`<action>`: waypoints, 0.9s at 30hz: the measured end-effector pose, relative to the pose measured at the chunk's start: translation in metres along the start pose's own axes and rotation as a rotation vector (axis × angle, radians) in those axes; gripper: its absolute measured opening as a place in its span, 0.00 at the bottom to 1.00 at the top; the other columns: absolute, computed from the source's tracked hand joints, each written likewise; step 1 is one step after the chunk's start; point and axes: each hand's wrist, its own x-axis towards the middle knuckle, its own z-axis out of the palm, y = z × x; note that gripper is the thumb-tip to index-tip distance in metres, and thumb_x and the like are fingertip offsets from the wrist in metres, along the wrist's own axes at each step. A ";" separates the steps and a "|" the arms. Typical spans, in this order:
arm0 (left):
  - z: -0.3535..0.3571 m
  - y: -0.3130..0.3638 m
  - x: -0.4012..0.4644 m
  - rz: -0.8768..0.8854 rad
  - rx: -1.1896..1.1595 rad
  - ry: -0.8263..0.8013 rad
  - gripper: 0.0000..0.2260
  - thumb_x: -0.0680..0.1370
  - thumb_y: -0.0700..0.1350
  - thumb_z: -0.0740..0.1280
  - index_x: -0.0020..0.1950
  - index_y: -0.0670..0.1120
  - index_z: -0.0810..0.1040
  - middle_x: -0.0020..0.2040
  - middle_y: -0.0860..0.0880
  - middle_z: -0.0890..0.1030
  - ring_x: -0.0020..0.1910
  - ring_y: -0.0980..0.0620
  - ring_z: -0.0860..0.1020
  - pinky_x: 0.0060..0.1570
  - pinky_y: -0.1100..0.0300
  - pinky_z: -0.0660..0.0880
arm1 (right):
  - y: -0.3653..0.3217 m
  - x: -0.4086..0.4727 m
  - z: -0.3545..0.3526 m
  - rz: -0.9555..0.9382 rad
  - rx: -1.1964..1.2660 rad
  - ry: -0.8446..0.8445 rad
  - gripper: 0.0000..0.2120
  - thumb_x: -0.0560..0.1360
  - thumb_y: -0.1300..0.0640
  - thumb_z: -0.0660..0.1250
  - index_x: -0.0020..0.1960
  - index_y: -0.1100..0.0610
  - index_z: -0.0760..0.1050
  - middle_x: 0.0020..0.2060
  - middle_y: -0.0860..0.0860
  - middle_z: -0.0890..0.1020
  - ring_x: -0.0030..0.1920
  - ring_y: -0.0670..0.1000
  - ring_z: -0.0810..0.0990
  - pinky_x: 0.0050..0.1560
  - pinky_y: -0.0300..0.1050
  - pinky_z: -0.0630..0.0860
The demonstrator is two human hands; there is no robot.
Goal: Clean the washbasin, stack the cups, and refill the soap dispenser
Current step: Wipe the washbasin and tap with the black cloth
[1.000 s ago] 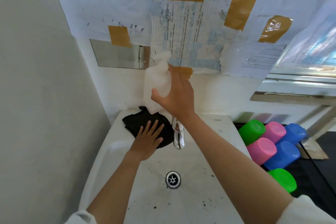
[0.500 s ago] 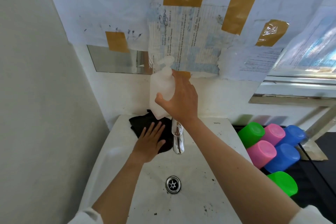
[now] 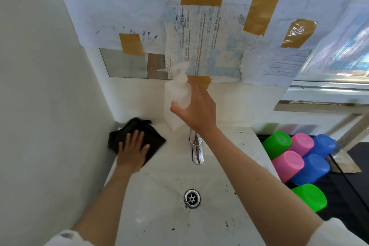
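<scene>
White soap dispenser [image 3: 175,104] gripped by right hand [image 3: 196,109], lifted above the tap [image 3: 196,151], behind the washbasin [image 3: 159,195]. Black cloth [image 3: 137,136] pressed flat under left hand [image 3: 132,153], fingers spread. Coloured cups [image 3: 299,163] lying well right of right hand.

1. White washbasin [image 3: 245,146]: its bowl carries dark specks around the drain [image 3: 192,198].
2. Black cloth [image 3: 137,132]: lies on the basin's rear left ledge.
3. Chrome tap [image 3: 196,152]: mounted at rear centre.
4. Dark tabletop [image 3: 355,195] to the right: six cups [image 3: 287,164] lie on their sides, touching, two each of green, pink and blue.
</scene>
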 end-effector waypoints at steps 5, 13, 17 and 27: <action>0.007 0.001 -0.013 -0.111 -0.040 0.130 0.26 0.81 0.54 0.43 0.76 0.42 0.46 0.77 0.42 0.48 0.76 0.42 0.48 0.73 0.45 0.48 | -0.006 -0.001 0.002 0.000 0.018 -0.019 0.32 0.66 0.47 0.69 0.66 0.59 0.68 0.55 0.53 0.79 0.52 0.53 0.78 0.45 0.39 0.68; 0.009 0.083 -0.036 0.404 -0.104 -0.023 0.24 0.81 0.53 0.44 0.72 0.41 0.63 0.59 0.37 0.77 0.53 0.42 0.76 0.49 0.53 0.69 | -0.014 0.001 0.007 0.002 0.021 -0.030 0.34 0.65 0.45 0.66 0.66 0.60 0.68 0.55 0.54 0.79 0.52 0.54 0.79 0.43 0.39 0.68; 0.009 0.074 -0.021 0.195 -0.198 0.282 0.22 0.81 0.50 0.51 0.72 0.41 0.61 0.71 0.40 0.67 0.70 0.42 0.66 0.67 0.44 0.62 | -0.011 0.002 0.007 0.026 0.015 -0.031 0.33 0.65 0.45 0.67 0.66 0.60 0.68 0.55 0.54 0.79 0.52 0.54 0.79 0.43 0.40 0.68; 0.003 0.100 0.005 0.493 0.134 0.195 0.24 0.79 0.46 0.56 0.74 0.44 0.58 0.75 0.48 0.60 0.75 0.47 0.57 0.74 0.46 0.46 | -0.001 0.003 0.002 0.095 0.035 -0.073 0.33 0.64 0.45 0.65 0.66 0.57 0.67 0.56 0.52 0.77 0.53 0.52 0.76 0.46 0.39 0.66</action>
